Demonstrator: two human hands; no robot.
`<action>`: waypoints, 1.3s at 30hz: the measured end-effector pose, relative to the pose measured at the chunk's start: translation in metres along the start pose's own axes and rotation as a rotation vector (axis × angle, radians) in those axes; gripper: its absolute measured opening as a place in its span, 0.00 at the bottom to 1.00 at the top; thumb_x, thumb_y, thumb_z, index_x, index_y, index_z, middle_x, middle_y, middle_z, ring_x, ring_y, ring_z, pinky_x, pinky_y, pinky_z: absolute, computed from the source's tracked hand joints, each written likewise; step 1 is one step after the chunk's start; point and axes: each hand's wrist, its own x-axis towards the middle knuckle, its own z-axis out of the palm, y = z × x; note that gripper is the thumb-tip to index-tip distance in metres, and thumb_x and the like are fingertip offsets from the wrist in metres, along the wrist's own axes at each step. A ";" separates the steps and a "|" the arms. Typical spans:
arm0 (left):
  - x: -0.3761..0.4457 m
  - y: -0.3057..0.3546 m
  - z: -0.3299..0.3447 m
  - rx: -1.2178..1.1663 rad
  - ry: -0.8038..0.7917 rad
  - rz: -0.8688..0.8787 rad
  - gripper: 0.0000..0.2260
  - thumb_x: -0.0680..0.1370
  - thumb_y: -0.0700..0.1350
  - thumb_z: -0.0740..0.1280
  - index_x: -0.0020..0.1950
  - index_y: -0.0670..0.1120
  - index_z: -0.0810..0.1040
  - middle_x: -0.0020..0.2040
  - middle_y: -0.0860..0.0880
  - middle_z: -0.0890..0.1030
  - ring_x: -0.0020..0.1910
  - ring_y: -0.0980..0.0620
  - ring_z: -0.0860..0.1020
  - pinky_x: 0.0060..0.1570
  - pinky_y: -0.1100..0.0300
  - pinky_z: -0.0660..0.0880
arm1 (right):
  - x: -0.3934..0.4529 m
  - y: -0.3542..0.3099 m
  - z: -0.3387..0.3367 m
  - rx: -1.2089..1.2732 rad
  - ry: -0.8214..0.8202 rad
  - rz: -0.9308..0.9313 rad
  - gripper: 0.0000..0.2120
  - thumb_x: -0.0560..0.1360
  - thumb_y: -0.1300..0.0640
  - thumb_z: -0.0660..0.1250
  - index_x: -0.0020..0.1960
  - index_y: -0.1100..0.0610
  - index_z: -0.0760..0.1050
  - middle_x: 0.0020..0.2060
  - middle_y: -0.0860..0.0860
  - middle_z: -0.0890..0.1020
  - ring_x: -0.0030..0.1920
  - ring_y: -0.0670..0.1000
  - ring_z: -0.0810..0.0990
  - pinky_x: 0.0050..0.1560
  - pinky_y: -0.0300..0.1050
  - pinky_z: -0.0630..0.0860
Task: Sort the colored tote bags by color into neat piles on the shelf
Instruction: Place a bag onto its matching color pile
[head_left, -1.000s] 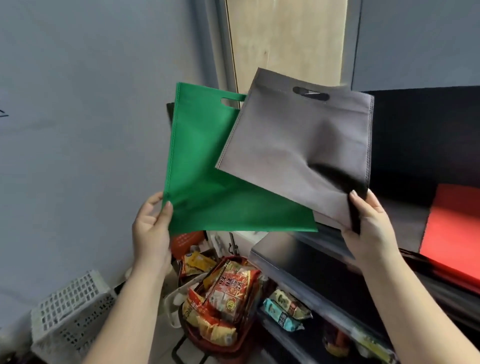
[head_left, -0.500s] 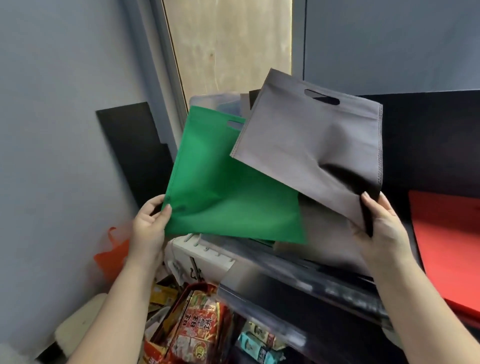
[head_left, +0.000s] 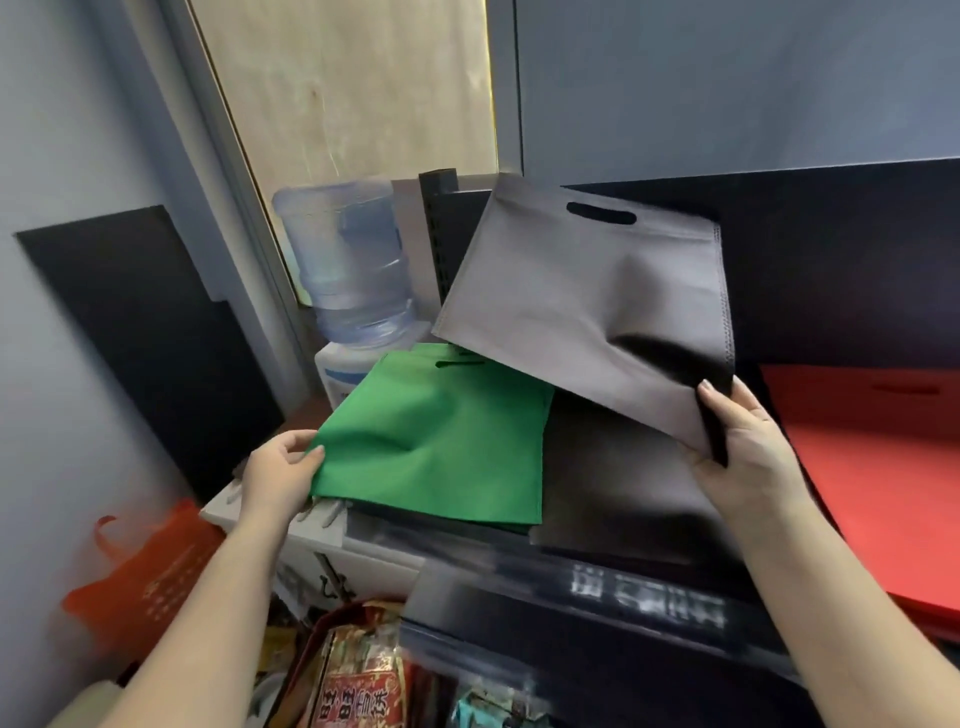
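We are seeing the black shelf (head_left: 597, 587) carrying the bags. The red pile (head_left: 872, 493) is lying at its right end, and a dark grey pile (head_left: 613, 493) is lying in the middle. The grey tote bag (head_left: 582, 306) is hanging in the air above the dark grey pile, tilted, with its handle slot at the top. The green tote bag (head_left: 441, 441) is lying flat at the left end of the shelf, just beside the dark grey pile. Our right hand (head_left: 748, 447) is pinching the lower corner of the grey tote bag. Our left hand (head_left: 280, 475) is pinching the near left corner of the green tote bag. A water bottle (head_left: 353, 265) is standing behind the shelf's left end.
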 end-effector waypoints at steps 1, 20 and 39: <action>0.007 -0.003 0.000 0.072 -0.005 0.001 0.08 0.77 0.37 0.66 0.54 0.42 0.79 0.41 0.43 0.82 0.39 0.41 0.79 0.35 0.55 0.72 | -0.002 0.001 0.001 -0.006 0.030 -0.005 0.19 0.79 0.65 0.58 0.40 0.51 0.83 0.34 0.42 0.84 0.35 0.39 0.82 0.32 0.32 0.76; -0.042 0.088 0.099 -0.016 -0.599 0.339 0.06 0.77 0.46 0.68 0.42 0.45 0.79 0.23 0.56 0.71 0.25 0.58 0.68 0.34 0.61 0.64 | -0.059 -0.003 -0.026 -0.685 0.357 -0.276 0.12 0.74 0.72 0.65 0.50 0.60 0.81 0.35 0.43 0.84 0.34 0.37 0.81 0.41 0.31 0.77; -0.162 0.134 0.148 0.522 -0.448 1.006 0.16 0.78 0.53 0.61 0.64 0.49 0.74 0.60 0.51 0.75 0.57 0.49 0.72 0.54 0.55 0.66 | -0.120 -0.073 -0.080 -2.051 0.249 -0.333 0.13 0.78 0.50 0.62 0.59 0.53 0.75 0.51 0.48 0.77 0.49 0.51 0.74 0.41 0.43 0.67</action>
